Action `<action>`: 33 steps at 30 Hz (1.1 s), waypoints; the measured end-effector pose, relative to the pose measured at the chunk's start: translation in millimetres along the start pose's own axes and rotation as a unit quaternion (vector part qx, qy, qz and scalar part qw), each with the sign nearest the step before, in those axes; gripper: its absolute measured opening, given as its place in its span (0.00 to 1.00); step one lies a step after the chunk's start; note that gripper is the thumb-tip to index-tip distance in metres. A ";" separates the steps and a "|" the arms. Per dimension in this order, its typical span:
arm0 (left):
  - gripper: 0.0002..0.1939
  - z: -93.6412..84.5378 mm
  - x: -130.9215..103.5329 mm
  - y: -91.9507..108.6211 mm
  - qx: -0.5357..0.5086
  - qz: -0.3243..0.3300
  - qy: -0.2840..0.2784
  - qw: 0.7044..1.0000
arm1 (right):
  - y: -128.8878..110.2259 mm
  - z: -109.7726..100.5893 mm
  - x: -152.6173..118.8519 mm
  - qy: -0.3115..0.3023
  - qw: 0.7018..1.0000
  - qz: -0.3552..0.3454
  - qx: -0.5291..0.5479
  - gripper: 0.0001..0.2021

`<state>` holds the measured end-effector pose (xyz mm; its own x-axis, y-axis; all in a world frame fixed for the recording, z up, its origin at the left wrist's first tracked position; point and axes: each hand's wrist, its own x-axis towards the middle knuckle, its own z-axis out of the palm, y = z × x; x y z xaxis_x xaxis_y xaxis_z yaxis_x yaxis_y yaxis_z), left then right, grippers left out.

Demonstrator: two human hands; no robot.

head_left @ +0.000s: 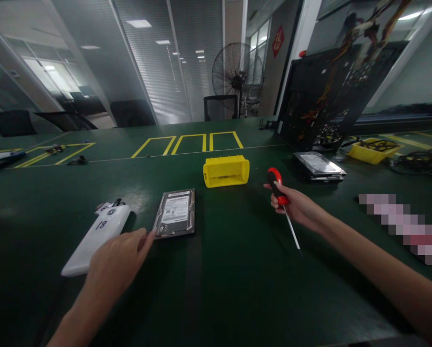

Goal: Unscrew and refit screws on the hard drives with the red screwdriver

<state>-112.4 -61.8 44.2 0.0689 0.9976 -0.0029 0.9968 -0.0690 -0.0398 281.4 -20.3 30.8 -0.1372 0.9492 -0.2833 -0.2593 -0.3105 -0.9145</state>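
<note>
A hard drive (175,215) with a white label lies flat on the green table, left of the middle. My left hand (121,255) is closed at its near left corner, thumb and fingertips on the edge; some of its fingers are hidden. In my right hand (298,205) is a screwdriver (275,185) with a red and black handle, its shaft slanting down toward me, tip off to the lower right. A yellow bin (226,172) rests beyond the drive, its open side facing me. Beside my left hand lies a white device marked 18 (99,238).
At the right stand a stack of hard drives (319,166), a black computer case (309,101) with loose cables, and another yellow bin (373,152) holding cables. A blurred-out strip (403,224) lies near my right forearm. Yellow tape outlines (189,136) mark the far tabletop.
</note>
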 end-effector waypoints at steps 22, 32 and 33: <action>0.24 6.4 4.8 7.7 0.092 0.042 0.065 0.993 | -3.7 9.8 -9.0 0.034 0.995 0.077 -0.046 0.18; 0.19 3.4 6.2 4.6 0.079 0.102 0.059 0.990 | 5.1 -2.6 -1.3 0.007 0.996 0.066 -0.061 0.18; 0.19 3.3 5.8 4.7 0.088 0.107 0.062 0.988 | 4.8 -1.2 -1.8 0.008 0.996 0.065 -0.065 0.18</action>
<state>-107.4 -56.3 40.6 0.2934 0.9515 0.0925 0.9371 -0.2672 -0.2247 281.6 -23.4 26.6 -0.1456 0.9026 -0.4050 -0.1144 -0.4220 -0.8993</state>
